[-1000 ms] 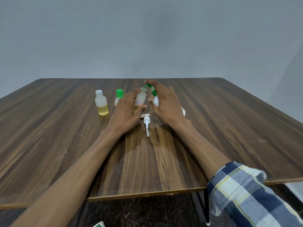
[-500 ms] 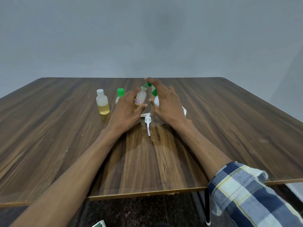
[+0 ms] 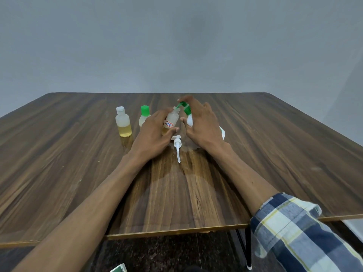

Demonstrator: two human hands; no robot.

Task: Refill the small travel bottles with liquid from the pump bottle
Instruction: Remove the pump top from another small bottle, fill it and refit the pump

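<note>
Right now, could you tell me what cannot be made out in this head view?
- Green-capped white bottle: body hidden behind the right hand.
- Labelled small bottle: writing too small; lower part covered by the left hand.
- Second green-capped bottle: liquid level hidden by the left hand.

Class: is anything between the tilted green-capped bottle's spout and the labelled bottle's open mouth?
Nothing visible: the white green-capped bottle in the right hand tips straight toward the labelled clear bottle, held by the left hand.
</note>
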